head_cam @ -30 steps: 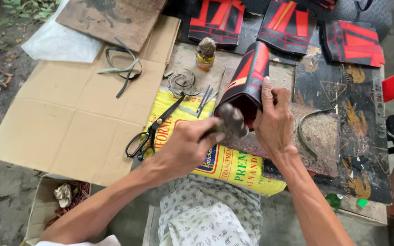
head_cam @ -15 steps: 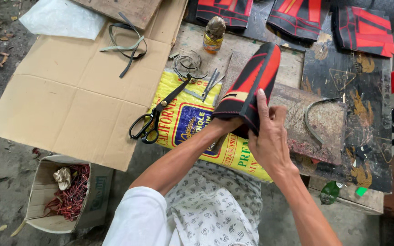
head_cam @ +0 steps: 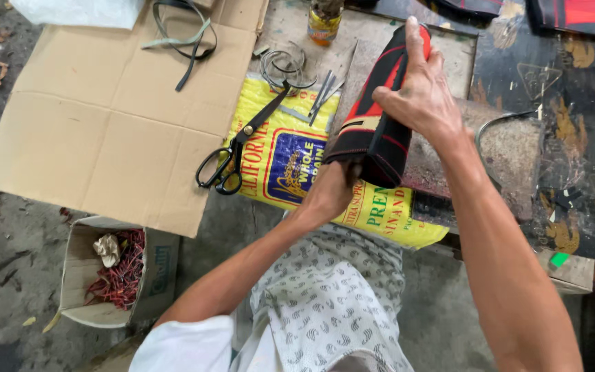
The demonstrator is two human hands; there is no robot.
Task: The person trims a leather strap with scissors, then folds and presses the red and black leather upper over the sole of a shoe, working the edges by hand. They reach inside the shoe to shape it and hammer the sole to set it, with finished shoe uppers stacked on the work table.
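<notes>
Both hands on a black-and-red stitched fabric sleeve [head_cam: 380, 117] standing tilted on the worn, stained desk [head_cam: 518, 158]: right hand [head_cam: 421, 89] clenched over its top, left hand [head_cam: 328, 189] pushed into its lower opening, fingers hidden, grip impossible to tell. Just left of that, a yellow printed sack [head_cam: 290, 155] carrying black-handled scissors [head_cam: 239, 151]. Further left, flattened brown cardboard [head_cam: 105, 131]. Below, dirt floor [head_cam: 1, 275] with a small carton of red scraps [head_cam: 111, 275].
</notes>
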